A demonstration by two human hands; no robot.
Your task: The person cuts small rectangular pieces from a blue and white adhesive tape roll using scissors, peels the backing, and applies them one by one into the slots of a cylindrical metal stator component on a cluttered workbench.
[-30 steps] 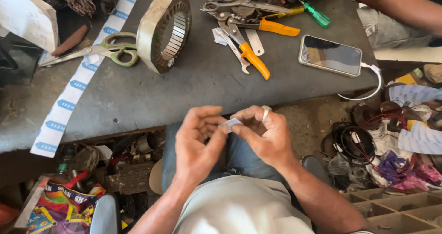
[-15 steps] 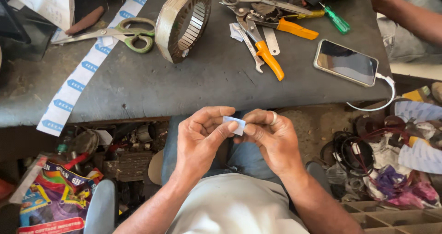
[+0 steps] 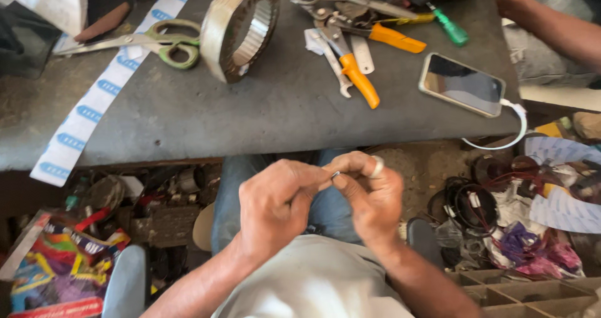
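My left hand (image 3: pixel 275 208) and my right hand (image 3: pixel 369 196) meet over my lap, below the front edge of the grey worktable (image 3: pixel 206 117). Their fingers are closed together around a small whitish paper piece (image 3: pixel 336 175), mostly hidden between the fingertips. A ring sits on a right-hand finger. On the table behind stands a round metal stator core (image 3: pixel 241 27) on its edge, with green-handled scissors (image 3: pixel 156 42) to its left.
A long white strip with blue marks (image 3: pixel 94 108) runs over the table's left side. Orange-handled pliers (image 3: pixel 354 71), a green screwdriver (image 3: pixel 449 29) and a phone on a white cable (image 3: pixel 462 83) lie at right. Another person's arm (image 3: pixel 551 30) is at top right. Clutter covers the floor.
My hands have closed tighter around the paper piece, hiding most of it. The view has shifted, so the table sits higher and the hands nearer the centre.
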